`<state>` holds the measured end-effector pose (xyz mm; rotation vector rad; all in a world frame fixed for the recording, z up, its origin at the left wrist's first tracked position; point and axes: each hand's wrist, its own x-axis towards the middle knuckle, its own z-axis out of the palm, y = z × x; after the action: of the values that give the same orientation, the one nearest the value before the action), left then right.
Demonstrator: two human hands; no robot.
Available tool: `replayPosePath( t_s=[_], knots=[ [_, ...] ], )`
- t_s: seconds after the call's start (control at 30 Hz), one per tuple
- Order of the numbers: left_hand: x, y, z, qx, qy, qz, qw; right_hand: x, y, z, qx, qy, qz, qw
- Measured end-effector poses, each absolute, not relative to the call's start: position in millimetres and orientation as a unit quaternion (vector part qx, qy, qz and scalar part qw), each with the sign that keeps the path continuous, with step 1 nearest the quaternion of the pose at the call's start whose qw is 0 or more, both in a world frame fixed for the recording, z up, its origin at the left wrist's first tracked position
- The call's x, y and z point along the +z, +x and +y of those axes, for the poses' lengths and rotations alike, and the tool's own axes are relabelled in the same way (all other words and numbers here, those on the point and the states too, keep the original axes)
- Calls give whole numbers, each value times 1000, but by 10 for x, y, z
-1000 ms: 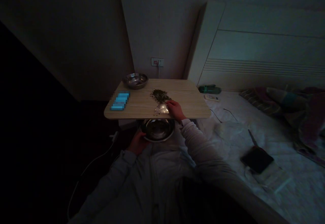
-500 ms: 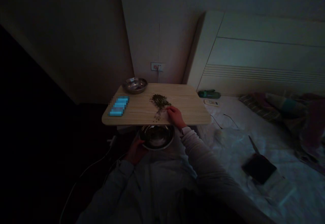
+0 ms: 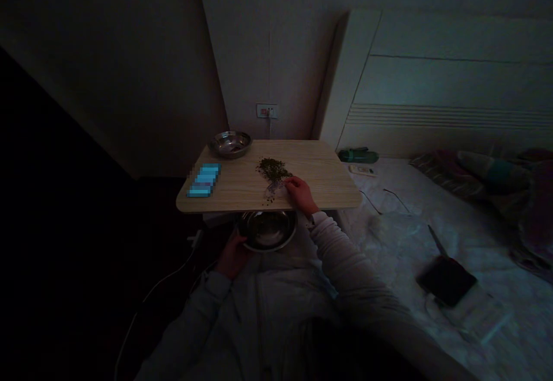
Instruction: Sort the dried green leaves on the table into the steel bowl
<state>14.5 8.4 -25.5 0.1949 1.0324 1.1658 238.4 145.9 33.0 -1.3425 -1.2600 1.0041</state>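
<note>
My left hand (image 3: 233,254) grips the left rim of a metal bowl (image 3: 268,247), which sits just under the near edge of a small wooden table (image 3: 322,159). On the tabletop lies a heap of small dark green grains (image 3: 272,168), with several loose ones nearer to me. Beside the heap, my right hand (image 3: 301,195) has its fingers pinched on a thin clear piece of plastic (image 3: 275,189). The dim light hides the plastic's exact shape. A second metal bowl (image 3: 231,145) stands at the table's far left corner with something small inside.
A phone with a lit, blurred screen (image 3: 204,180) lies at the table's left. To the right is a bed (image 3: 389,323) with glasses (image 3: 395,198), a remote (image 3: 362,171), a green bottle (image 3: 358,155) and a dark flat object (image 3: 447,280). A white cable (image 3: 159,282) runs down at left.
The view has shifted slightly. My right hand stays pinched on the plastic by the grains, and my left hand keeps hold of the bowl.
</note>
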Motion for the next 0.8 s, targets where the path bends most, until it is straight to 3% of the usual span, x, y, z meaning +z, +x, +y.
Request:
replayPosePath(
  t_s=[0.8],
  knots=[
    [-480,80,105,532,106,437,717,277,2440,1476,429,-526,-542,496]
  ],
)
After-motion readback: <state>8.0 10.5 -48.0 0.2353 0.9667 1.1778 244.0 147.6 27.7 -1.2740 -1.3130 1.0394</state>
